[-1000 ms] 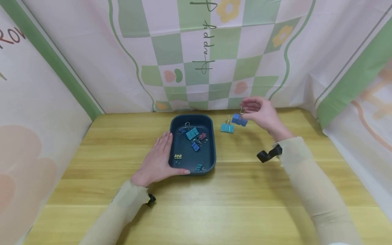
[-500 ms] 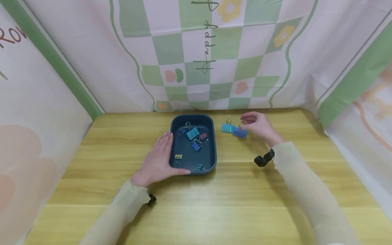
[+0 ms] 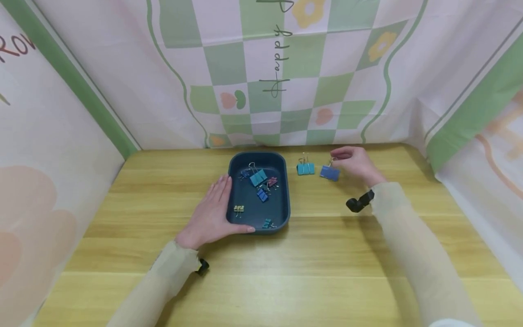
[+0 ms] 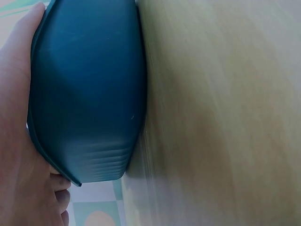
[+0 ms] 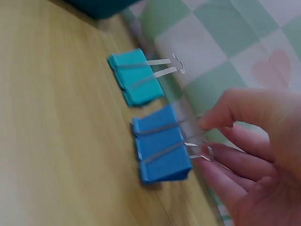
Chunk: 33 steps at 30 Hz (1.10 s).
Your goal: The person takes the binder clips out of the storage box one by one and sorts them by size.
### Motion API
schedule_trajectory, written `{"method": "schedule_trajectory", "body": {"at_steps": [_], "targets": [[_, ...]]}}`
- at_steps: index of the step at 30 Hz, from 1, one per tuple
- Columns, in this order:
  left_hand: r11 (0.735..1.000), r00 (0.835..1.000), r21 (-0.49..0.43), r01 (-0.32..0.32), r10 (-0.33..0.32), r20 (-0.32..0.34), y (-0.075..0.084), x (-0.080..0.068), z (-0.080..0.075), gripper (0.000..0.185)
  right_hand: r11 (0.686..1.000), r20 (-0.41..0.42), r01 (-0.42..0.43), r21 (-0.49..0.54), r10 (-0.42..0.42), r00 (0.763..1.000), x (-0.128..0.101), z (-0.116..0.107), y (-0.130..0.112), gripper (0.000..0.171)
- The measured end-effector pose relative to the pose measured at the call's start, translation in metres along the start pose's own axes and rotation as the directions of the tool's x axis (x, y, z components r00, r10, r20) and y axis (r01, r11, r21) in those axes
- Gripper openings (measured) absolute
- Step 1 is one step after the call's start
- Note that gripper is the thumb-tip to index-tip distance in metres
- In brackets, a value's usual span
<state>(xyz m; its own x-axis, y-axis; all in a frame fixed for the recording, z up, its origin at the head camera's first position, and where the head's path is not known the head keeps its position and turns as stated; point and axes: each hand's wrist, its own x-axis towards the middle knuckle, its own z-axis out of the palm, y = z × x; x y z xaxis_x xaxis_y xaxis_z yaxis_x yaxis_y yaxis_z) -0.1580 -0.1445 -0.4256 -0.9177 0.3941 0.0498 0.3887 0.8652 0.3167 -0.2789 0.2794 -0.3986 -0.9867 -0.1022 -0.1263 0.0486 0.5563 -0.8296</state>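
A dark blue tray (image 3: pixel 261 229) holds several binder clips. Along its left side lie the straight fingers of my left hand (image 3: pixel 206 213), with the thumb on the near rim; the left wrist view shows this hand against the tray wall (image 4: pixel 89 94). To the tray's right, a blue binder clip (image 3: pixel 329 173) stands on or just above the table, slightly tilted. My right hand (image 3: pixel 359 165) holds it by the wire handles, thumb and fingers on either side in the right wrist view. Just left of it, a teal binder clip (image 3: pixel 305 169) stands with its handles up.
Inside the tray are a large teal clip (image 3: pixel 258 177), a yellow clip (image 3: pixel 239 209), a small teal clip (image 3: pixel 267 223), a pink clip (image 3: pixel 272 181) and a blue clip (image 3: pixel 262 195). A checkered cloth (image 3: pixel 261 109) hangs behind the wooden table (image 3: pixel 261 281).
My right hand came down and toward me with the blue binder clip, then shifted right, so a gap opened between it and the teal clip. My left hand and the tray stayed put.
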Motion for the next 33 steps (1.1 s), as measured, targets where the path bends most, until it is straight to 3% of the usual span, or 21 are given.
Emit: {"method": "schedule_trajectory", "body": {"at_steps": [8,15,20,25,33], "targets": [[1.000,1.000,0.006,-0.002,0.002,0.006,0.000,0.001,-0.001,0.145,0.996,0.052,0.011,-0.083,-0.007,0.999,0.004,-0.009,0.010,0.041],[1.000,1.000,0.016,-0.004,0.004,0.003,0.000,0.002,0.000,0.146,0.999,0.048,-0.012,-0.047,0.015,0.999,0.002,-0.011,0.016,0.052],[1.000,1.000,0.011,-0.004,0.004,0.000,0.000,0.000,0.000,0.145,0.987,0.064,0.020,-0.158,-0.010,0.998,-0.005,-0.013,0.022,0.057],[1.000,1.000,-0.003,-0.006,0.006,-0.007,0.000,-0.001,0.000,0.145,0.970,0.091,0.069,-0.233,-0.049,0.995,-0.009,-0.013,0.029,0.049],[1.000,1.000,0.005,-0.001,0.001,-0.003,0.000,0.000,0.000,0.145,0.969,0.050,0.072,-0.236,-0.062,0.997,-0.009,-0.013,0.034,0.045]]}}
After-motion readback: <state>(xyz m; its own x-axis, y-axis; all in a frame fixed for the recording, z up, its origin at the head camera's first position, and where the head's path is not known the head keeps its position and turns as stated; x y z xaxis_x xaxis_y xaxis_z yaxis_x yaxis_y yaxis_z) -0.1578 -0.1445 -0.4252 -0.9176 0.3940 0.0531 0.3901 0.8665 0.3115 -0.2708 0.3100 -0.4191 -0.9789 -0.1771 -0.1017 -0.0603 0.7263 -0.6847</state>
